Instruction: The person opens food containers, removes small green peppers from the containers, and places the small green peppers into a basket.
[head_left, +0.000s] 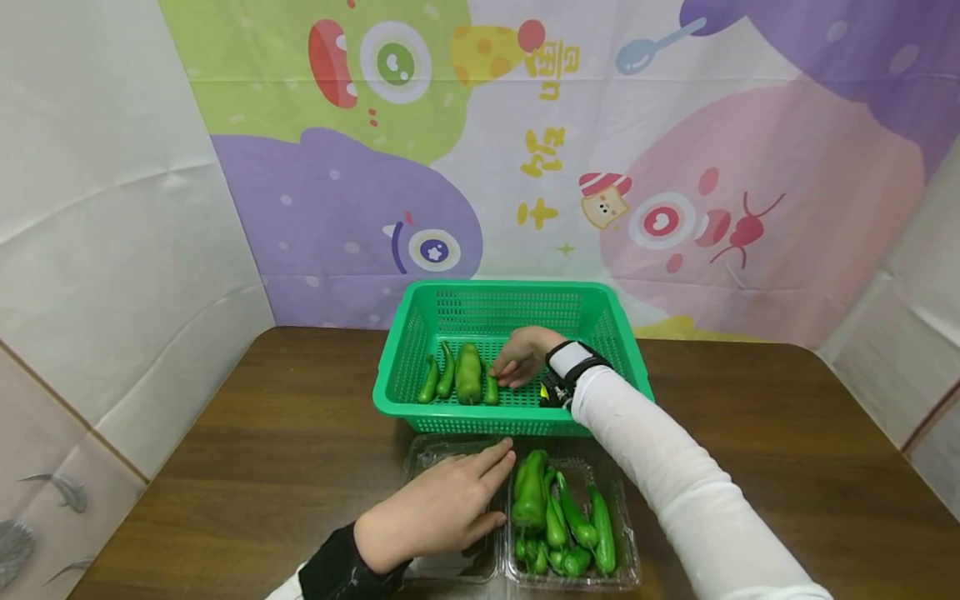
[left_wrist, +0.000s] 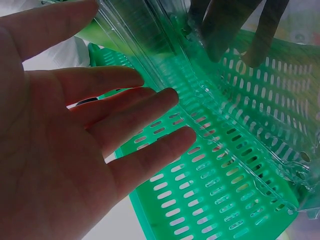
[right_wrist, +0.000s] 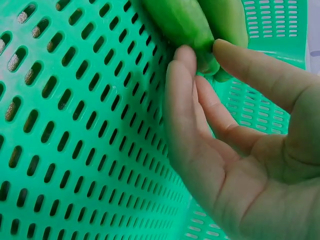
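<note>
My right hand (head_left: 521, 357) reaches into the green plastic basket (head_left: 630, 358). Its thumb and fingertips pinch the end of a slim green pepper (right_wrist: 187, 25), one of several lying in a row there. Beside that one lies a thicker green pepper (head_left: 468, 375). My left hand (head_left: 442, 507) is spread, fingers straight, over the lid side of a clear plastic box (head_left: 420, 454); its fingertips lie near the fold in the head view. Several green peppers (head_left: 577, 517) fill the box's other half. In the left wrist view the clear plastic stands close past the left fingers (left_wrist: 160, 107).
Two slim green peppers (head_left: 446, 371) lie at the basket's left side. The basket and box stand on a brown wooden table (head_left: 262, 467), basket behind box. A cartoon-printed cloth (head_left: 540, 150) hangs behind, with pale side walls left and right.
</note>
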